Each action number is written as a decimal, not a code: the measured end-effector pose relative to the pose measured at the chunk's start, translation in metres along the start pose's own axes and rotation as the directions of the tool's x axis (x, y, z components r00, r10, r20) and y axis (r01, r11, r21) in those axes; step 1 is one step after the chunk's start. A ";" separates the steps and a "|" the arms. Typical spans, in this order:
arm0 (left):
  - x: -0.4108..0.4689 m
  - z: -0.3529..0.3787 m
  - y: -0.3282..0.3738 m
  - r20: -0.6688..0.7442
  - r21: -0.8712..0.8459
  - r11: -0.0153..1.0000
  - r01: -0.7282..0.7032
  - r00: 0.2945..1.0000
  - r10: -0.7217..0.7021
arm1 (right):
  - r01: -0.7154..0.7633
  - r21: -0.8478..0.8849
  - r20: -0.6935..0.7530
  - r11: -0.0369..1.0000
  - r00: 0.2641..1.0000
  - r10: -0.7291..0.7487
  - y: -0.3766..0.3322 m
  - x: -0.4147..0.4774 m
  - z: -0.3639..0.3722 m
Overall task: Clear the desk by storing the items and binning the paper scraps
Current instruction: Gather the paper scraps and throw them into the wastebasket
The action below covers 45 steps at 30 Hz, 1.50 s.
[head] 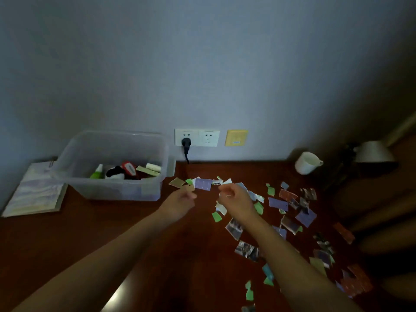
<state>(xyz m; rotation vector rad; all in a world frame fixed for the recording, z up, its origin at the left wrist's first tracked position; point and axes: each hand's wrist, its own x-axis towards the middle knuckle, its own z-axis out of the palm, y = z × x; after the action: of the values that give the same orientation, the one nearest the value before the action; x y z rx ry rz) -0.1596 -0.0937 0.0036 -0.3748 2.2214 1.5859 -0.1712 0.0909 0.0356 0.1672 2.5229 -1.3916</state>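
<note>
**Operator:** Where do I stand with the scraps?

**Spotter:** Nearest you, green paper scraps point(249, 291) trail along the desk point(90, 233) by your right forearm. The bulk fans out to your right, well apart from the box. No waste bin is in view, so I'd judge the binning is barely begun.

**Operator:** And my hands?

**Spotter:** Your left hand point(180, 200) has its fingertips curled onto a tan scrap point(188, 188), pinching it. Your right hand point(235, 200) is curled too, with a pale piece showing under it. It is too dark and blurred to tell whether you grip that piece or it lies on the wood.

**Operator:** What could go wrong?

**Spotter:** The scraps look light and loose, so a quick sweep of your forearm could flick the near ones off the front edge. A thin pinch may also shed pieces on the way.

Beyond your hands, a row of scraps lies just beside the clear storage box point(117, 190), which holds a green bottle point(97, 172) and other items. Paper could land in there by mistake.

Farther right, the white cup point(307, 164) and lamp point(373, 152) stand near the wall, where a careless reach might knock them.
</note>
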 end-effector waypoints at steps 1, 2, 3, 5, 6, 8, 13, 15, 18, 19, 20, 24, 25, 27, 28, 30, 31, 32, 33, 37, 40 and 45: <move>0.005 0.004 -0.002 -0.014 0.023 1.000 0.016 1.000 -0.016 | -0.001 -0.007 0.042 1.000 0.999 0.001 0.003 0.014 -0.002; 0.011 0.007 -0.005 -0.035 0.035 0.999 0.038 0.999 -0.036 | 0.003 -0.016 0.081 1.000 0.997 -0.001 0.007 0.028 -0.004; 0.016 0.009 -0.006 -0.064 0.037 0.997 0.069 0.996 -0.066 | 0.008 -0.025 0.115 1.000 0.993 -0.005 0.011 0.041 -0.004; 0.027 0.013 -0.012 -0.111 0.054 0.993 0.106 0.989 -0.099 | 0.006 -0.034 0.180 0.999 0.984 0.000 0.019 0.063 -0.003; 0.032 0.015 -0.015 -0.125 0.074 0.991 0.114 0.987 -0.104 | 0.002 -0.039 0.214 0.999 0.977 0.006 0.024 0.072 -0.001; 0.043 0.015 -0.021 -0.152 0.120 0.983 0.137 0.981 -0.118 | 0.000 -0.070 0.275 0.998 0.961 0.019 0.033 0.087 0.004; 0.072 0.012 -0.029 -0.194 0.212 0.966 0.147 0.975 -0.106 | 0.027 -0.127 0.319 0.992 0.948 0.015 0.048 0.121 0.021; 0.086 0.010 -0.032 -0.181 0.262 0.955 0.141 0.979 -0.095 | 0.043 -0.169 0.317 0.985 0.948 0.013 0.052 0.132 0.028; 0.107 0.010 -0.031 -0.171 0.347 0.928 0.132 0.982 -0.076 | 0.091 -0.255 0.317 0.963 0.948 -0.006 0.054 0.149 0.037; 0.115 0.011 -0.031 -0.162 0.367 0.923 0.113 0.985 -0.056 | 0.115 -0.280 0.326 0.953 0.945 -0.018 0.054 0.154 0.040; 0.124 0.011 -0.032 -0.150 0.379 0.921 0.089 0.988 -0.034 | 0.145 -0.305 0.335 0.941 0.941 -0.037 0.053 0.160 0.043; 0.159 0.013 -0.036 -0.160 0.521 0.851 0.065 0.987 0.022 | 0.244 -0.401 0.341 0.883 0.934 -0.103 0.050 0.187 0.053; 0.166 0.014 -0.038 -0.173 0.581 0.809 0.084 0.985 0.022 | 0.259 -0.426 0.348 0.867 0.931 -0.107 0.051 0.192 0.056; 0.178 0.015 -0.045 -0.188 0.645 0.756 0.111 0.982 0.016 | 0.295 -0.481 0.365 0.826 0.924 -0.117 0.055 0.200 0.063; 0.183 0.015 -0.049 -0.183 0.653 0.749 0.116 0.983 0.007 | 0.313 -0.505 0.367 0.804 0.921 -0.127 0.057 0.203 0.067; 0.186 0.015 -0.056 -0.169 0.675 0.730 0.106 0.986 0.012 | 0.334 -0.544 0.356 0.769 0.923 -0.149 0.061 0.206 0.073; 0.185 0.015 -0.058 -0.164 0.689 0.719 0.092 0.986 0.031 | 0.343 -0.566 0.346 0.750 0.924 -0.162 0.063 0.207 0.076; 0.182 0.015 -0.060 -0.168 0.695 0.715 0.073 0.984 0.063 | 0.353 -0.589 0.340 0.727 0.924 -0.173 0.065 0.207 0.078; 0.180 0.015 -0.062 -0.180 0.694 0.718 0.052 0.978 0.102 | 0.362 -0.611 0.339 0.704 0.923 -0.181 0.066 0.207 0.080; 0.172 0.018 -0.062 -0.207 0.694 0.720 -0.003 0.957 0.203 | 0.357 -0.631 0.351 0.689 0.923 -0.157 0.068 0.205 0.083; 0.170 0.019 -0.061 -0.208 0.690 0.723 0.010 0.960 0.186 | 0.337 -0.630 0.357 0.700 0.926 -0.125 0.069 0.200 0.084; 0.163 0.026 -0.065 -0.201 0.668 0.743 0.033 0.970 0.137 | 0.320 -0.637 0.352 0.701 0.930 -0.104 0.072 0.188 0.084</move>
<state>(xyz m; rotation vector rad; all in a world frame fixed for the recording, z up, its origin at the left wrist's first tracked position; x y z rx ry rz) -0.2725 -0.0893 -0.1326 -0.2941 2.8166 0.6735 -0.3220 0.0543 -0.1177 -0.4609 2.6546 -0.3869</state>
